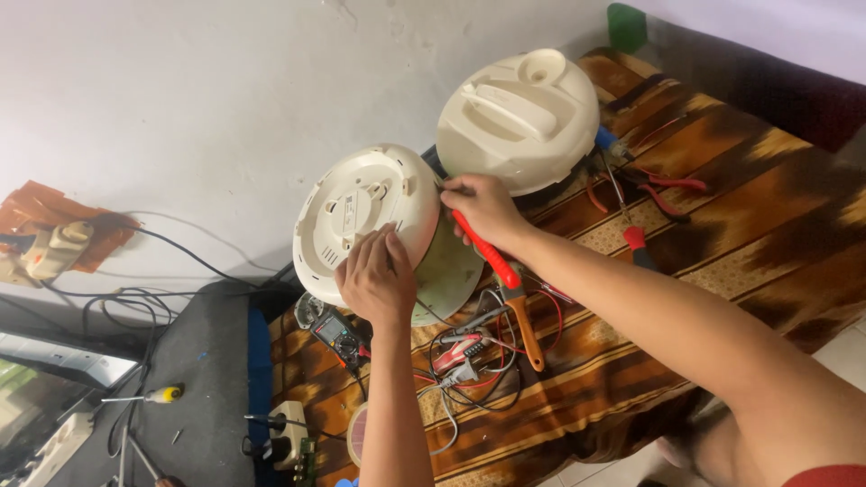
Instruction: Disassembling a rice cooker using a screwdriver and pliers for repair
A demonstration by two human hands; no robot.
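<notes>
White wall is filling the upper left, and below it a dark mat [203,361] is lying beside a brown patterned cloth [722,207] that is serving as the work surface. At far left a power strip [50,251] is sitting on an orange patch, its cables trailing down toward the mat, where a yellow-handled screwdriver [149,395] is lying loose. A multimeter [336,332] is resting at the cloth's edge, near the work, with red and black leads [469,356] tangling beside it.

The left hand [377,275] is pressing flat, fingers spread, on the underside of a cream cooker [365,212] tipped on its side — seemingly steadying it so the base faces up. A pale rectangular label is sitting on that base; its print is too small to tell. The right hand [483,207] is closing around a red-handled tool [487,252] at the cooker's rim, its tip hidden — likely working the seam.

Behind, the lid [519,117] is leaning up, and red pliers [663,189] are lying farther right.
</notes>
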